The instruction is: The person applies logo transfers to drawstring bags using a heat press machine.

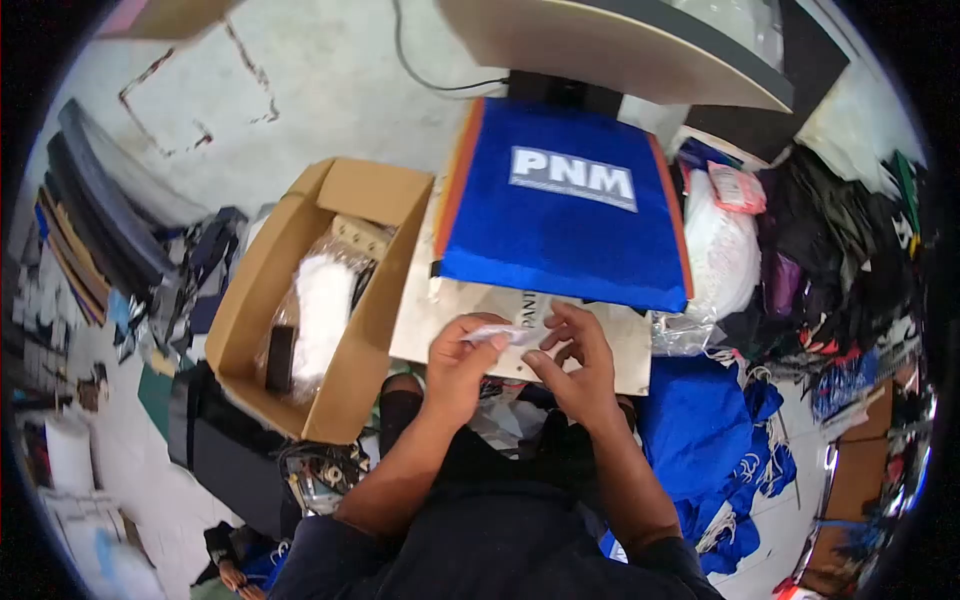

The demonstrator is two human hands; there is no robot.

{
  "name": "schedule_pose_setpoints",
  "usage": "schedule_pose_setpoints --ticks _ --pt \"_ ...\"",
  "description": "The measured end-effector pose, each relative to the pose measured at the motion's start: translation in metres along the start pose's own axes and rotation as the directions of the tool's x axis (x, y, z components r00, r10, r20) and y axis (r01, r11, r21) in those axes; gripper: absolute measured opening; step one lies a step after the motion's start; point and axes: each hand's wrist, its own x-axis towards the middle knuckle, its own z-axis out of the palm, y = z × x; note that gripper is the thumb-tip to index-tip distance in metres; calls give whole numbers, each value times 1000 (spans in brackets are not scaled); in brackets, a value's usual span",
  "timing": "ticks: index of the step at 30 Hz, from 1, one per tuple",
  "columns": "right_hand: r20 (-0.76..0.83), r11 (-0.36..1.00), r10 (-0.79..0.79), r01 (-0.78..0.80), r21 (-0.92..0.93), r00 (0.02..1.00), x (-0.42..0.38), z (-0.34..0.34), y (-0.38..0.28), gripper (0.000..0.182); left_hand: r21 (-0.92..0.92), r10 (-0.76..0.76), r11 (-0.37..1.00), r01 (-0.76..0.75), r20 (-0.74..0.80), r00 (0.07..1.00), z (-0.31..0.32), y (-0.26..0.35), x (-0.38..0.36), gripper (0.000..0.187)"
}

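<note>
My left hand (462, 362) is closed, its thumb pressing a small thin whitish piece (497, 333) that could be paper or plastic. To its right, my right hand (578, 362) has its fingers bent and apart, with nothing visible in them. Both hands are above the front part of a pale board (420, 322) with dark printed letters, partly hidden by my fingers. Just beyond them lies a blue fabric piece (560, 245) with orange side edges and a white "PNM" print.
On the left stands an open cardboard box (335, 415) holding a white plastic-wrapped bundle (323, 305). Blue fabric with white cords (695, 425) lies on the floor at right. A large rounded panel (610, 40) overhangs the back. Dark clothes (830, 230) are piled at far right.
</note>
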Motion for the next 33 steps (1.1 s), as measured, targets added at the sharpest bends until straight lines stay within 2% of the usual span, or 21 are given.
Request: schedule_pose_setpoints --ticks 1,3,4,5,6,7,9,10,11,12,13,15,16,18,21,25,31,33 --pt "13 999 -34 34 10 999 8 -6 -4 41 70 64 995 -70 91 994 15 0 4 10" --pt "6 997 -72 72 20 997 21 -25 -9 41 166 84 980 -107 138 987 34 2 12 10" --pt "62 991 -116 120 -53 991 26 -41 -9 41 168 82 980 -108 158 984 37 1 18 10" --pt "126 978 -151 167 -125 980 31 -57 -10 41 293 74 948 -124 176 982 35 2 23 10" --pt "124 960 -144 169 -224 982 40 -74 -11 37 411 69 900 -142 188 980 33 3 29 10" --pt "117 959 -146 170 -226 982 51 -89 -7 37 478 132 849 -224 220 967 32 9 39 15" --pt "9 885 -146 134 -446 989 79 -116 5 31 679 254 603 -418 334 908 35 30 69 20" --pt "3 885 -148 134 -445 989 92 -127 14 31 733 200 563 -383 329 923 45 47 80 23" --pt "8 802 -230 194 -565 973 105 -137 25 29 782 143 518 -346 320 937 54 62 94 26" --pt "26 698 -308 245 -673 951 118 -143 35 27 756 187 436 -488 454 871 40 54 119 35" --pt "24 699 -307 243 -672 951 131 -146 44 27 757 186 435 -488 455 871 33 48 142 35" --pt "116 568 -312 283 -773 943 150 -150 60 28 794 78 329 -511 516 853 25 39 177 39" --pt "116 567 -315 285 -773 942 155 -150 65 28 793 81 327 -513 518 852 24 38 188 39" --pt "149 538 -220 247 -806 964 162 -148 75 28 789 -38 231 -570 592 805 22 36 202 37" --pt "164 509 -234 265 -819 958 164 -148 80 27 814 -112 170 -556 577 809 14 26 214 39" --pt "149 508 -277 276 -816 949 163 -146 87 28 830 -106 239 -503 538 837 14 27 211 39" --pt "138 512 -303 283 -811 943 164 -145 86 28 773 -8 309 -554 585 811 4 20 215 43" --pt "140 547 -281 279 -789 949 164 -147 77 29 768 -62 521 -373 470 880 8 27 210 45"
